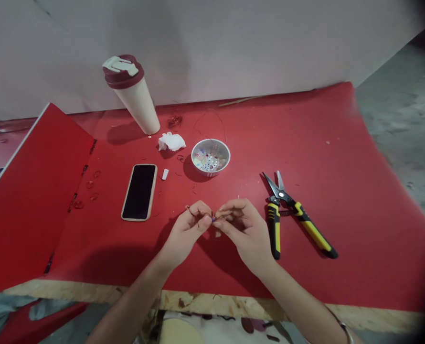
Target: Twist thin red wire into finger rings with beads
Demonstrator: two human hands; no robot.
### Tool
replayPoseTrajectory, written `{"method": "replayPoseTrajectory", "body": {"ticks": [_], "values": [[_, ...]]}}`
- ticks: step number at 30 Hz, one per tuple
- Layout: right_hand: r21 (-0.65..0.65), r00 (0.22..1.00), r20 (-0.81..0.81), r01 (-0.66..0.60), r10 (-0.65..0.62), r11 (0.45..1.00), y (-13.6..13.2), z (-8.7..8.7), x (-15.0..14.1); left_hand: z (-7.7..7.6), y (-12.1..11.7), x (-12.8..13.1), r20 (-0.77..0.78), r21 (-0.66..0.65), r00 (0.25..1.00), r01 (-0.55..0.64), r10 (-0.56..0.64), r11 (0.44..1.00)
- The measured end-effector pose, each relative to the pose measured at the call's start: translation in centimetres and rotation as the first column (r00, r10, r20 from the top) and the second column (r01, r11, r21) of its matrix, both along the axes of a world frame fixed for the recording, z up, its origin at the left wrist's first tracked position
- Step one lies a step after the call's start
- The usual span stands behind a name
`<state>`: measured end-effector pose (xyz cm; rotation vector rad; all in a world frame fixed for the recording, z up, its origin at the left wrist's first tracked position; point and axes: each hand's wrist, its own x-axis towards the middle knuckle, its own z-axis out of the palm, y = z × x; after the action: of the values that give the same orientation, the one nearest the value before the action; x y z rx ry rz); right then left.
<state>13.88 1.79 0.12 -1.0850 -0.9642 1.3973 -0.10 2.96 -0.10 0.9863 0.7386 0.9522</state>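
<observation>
My left hand [188, 230] and my right hand [244, 231] meet over the near middle of the red table, both closed in a pinch. Between the fingertips shows a small purple bead [213, 219]. A thin copper-coloured wire [194, 212] runs along my left fingers, and the left pinch is on it. My right thumb and fingers press at the bead's other side. Beyond the hands stands a small perforated metal bowl [211, 173] holding pale, coloured beads [207, 160]. To the right of my right hand lie yellow-and-black shears [281, 195] with their blades apart.
A phone [139, 192] lies on the left, with a small white piece [165, 174] beside it. Behind are a crumpled tissue [172, 142], tangled wire [174, 121] and a lidded cup [137, 105]. A red panel [37, 191] stands at far left, near small wire rings [79, 204].
</observation>
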Motion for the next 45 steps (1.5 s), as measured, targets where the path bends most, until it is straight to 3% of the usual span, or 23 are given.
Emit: {"method": "replayPoseTrajectory", "body": {"ticks": [6,12,18,21,25,30,34,37,45], "values": [[0.039,0.998,-0.019,-0.052,0.053,0.998,0.0,-0.1,-0.1,0.5,-0.2,0.0,-0.085,0.079,0.996,-0.023,0.029,0.997],[-0.021,0.972,-0.188,-0.144,0.138,0.989,0.7,-0.4,-0.1,0.3,-0.1,-0.3,-0.191,0.337,0.952,-0.164,0.238,0.927],[-0.004,0.97,-0.212,-0.12,0.117,0.993,0.8,-0.7,0.3,0.7,-0.1,-0.5,-0.383,0.47,0.882,-0.068,0.273,0.88],[-0.013,0.971,-0.216,-0.106,0.101,0.994,0.9,-0.7,0.6,1.0,-0.1,-0.6,-0.455,0.488,0.86,0.024,0.23,0.873],[0.017,0.993,-0.082,-0.084,0.085,0.996,1.1,-0.4,0.8,1.4,0.0,-0.7,-0.461,0.361,0.878,0.052,0.129,0.931],[0.071,0.984,0.179,-0.038,0.024,0.997,1.0,-0.1,0.6,1.3,0.1,-0.3,-0.504,0.151,0.859,-0.018,0.092,0.988],[0.062,0.96,0.279,-0.027,0.009,0.998,0.9,-0.1,0.5,0.8,0.3,0.0,-0.376,-0.047,0.922,-0.119,0.093,0.992],[0.02,0.963,0.268,-0.04,0.033,0.999,0.8,-0.2,0.5,0.3,0.6,0.0,-0.278,-0.195,0.948,-0.215,0.157,0.957],[0.03,0.956,0.293,-0.012,0.003,0.999,0.8,-0.4,0.0,0.1,0.6,-0.2,-0.323,-0.192,0.928,-0.256,0.185,0.947]]}}
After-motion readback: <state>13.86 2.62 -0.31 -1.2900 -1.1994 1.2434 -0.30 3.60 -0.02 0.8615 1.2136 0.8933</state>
